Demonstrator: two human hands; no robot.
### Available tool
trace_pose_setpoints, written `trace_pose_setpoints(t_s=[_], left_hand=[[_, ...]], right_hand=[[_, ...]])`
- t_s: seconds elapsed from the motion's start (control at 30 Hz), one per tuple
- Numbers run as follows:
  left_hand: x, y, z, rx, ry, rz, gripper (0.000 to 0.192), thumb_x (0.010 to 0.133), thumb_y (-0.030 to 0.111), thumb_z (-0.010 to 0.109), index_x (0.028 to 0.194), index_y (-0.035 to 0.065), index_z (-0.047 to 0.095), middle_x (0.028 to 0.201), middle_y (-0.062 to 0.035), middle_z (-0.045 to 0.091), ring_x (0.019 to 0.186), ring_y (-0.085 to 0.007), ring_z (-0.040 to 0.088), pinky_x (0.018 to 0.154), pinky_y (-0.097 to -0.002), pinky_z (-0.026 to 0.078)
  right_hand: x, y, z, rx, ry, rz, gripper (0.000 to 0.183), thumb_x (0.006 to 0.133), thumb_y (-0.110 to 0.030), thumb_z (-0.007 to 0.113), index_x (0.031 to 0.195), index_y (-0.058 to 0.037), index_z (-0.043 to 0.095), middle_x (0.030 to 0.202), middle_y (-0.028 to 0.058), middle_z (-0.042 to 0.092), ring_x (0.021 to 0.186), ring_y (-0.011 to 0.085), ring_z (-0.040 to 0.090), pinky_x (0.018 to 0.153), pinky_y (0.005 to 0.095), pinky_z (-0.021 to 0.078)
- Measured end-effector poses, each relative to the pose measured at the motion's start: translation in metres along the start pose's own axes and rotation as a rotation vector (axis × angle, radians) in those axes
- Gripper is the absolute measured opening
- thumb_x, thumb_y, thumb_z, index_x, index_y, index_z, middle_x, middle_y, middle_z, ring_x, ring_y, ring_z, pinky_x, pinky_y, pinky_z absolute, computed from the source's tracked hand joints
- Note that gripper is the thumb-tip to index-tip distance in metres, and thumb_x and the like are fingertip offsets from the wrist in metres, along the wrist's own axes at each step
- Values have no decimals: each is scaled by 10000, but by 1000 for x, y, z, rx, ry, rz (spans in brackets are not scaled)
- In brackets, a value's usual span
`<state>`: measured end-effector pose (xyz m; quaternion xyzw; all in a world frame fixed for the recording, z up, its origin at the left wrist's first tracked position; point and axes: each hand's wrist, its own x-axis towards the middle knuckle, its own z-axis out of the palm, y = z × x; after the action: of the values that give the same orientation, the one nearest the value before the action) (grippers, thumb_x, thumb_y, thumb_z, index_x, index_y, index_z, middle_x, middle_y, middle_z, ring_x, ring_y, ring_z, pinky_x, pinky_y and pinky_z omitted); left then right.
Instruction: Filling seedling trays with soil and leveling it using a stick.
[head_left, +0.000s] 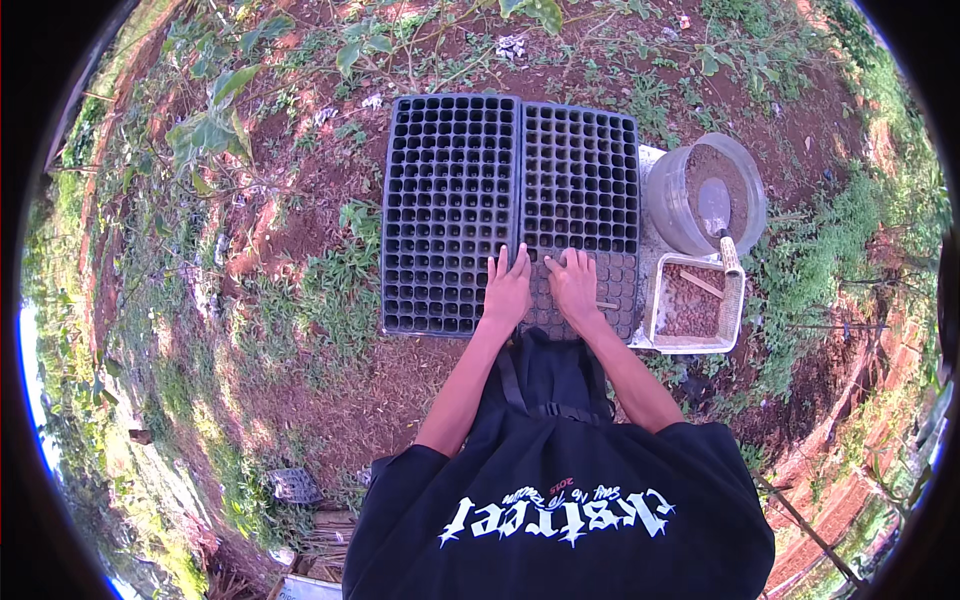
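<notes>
Two black plastic seedling trays lie side by side, the left tray (387, 217) with dark, unfilled cells. In the right tray (639, 180) the far cells look unfilled, while the near rows hold brown soil (616, 281). My left hand (508, 289) lies over the seam between the trays, fingers pointing away from me. Over the soil-filled rows is my right hand (574, 285), its fingers bent at their far edge; whether it pinches anything small cannot be seen. A thin wooden stick (607, 305) rests on the soil just right of that hand.
At the right, a translucent tub (667, 199) of soil holds a hand trowel (714, 206). Nearer me sits a white plastic basket (660, 300) with reddish-brown pellets or seeds and a wooden strip (702, 284). Leafy branches (217, 127) hang at the far left.
</notes>
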<state>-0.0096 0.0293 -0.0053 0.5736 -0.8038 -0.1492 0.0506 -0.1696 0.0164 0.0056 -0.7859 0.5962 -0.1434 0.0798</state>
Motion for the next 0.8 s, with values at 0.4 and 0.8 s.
trace_pose_setpoints(t_s=[0.4, 0.8], left_hand=[[1, 5, -9, -27, 117, 31, 541, 885, 193, 544, 1398, 46, 461, 1531, -198, 282, 1401, -418, 272, 1140, -573, 217], [4, 5, -4, 66, 173, 31, 604, 943, 451, 513, 1474, 187, 397, 1571, -175, 212, 1433, -431, 188, 1151, -575, 159]], right_hand=[[-14, 7, -15, 413, 6, 127, 348, 795, -30, 606, 1124, -76, 709, 957, 132, 514, 940, 302, 520, 839, 418, 435], [-69, 16, -19, 592, 139, 369, 329, 831, 23, 576, 1103, -90, 721, 943, 104, 501, 888, 235, 524, 773, 328, 448]])
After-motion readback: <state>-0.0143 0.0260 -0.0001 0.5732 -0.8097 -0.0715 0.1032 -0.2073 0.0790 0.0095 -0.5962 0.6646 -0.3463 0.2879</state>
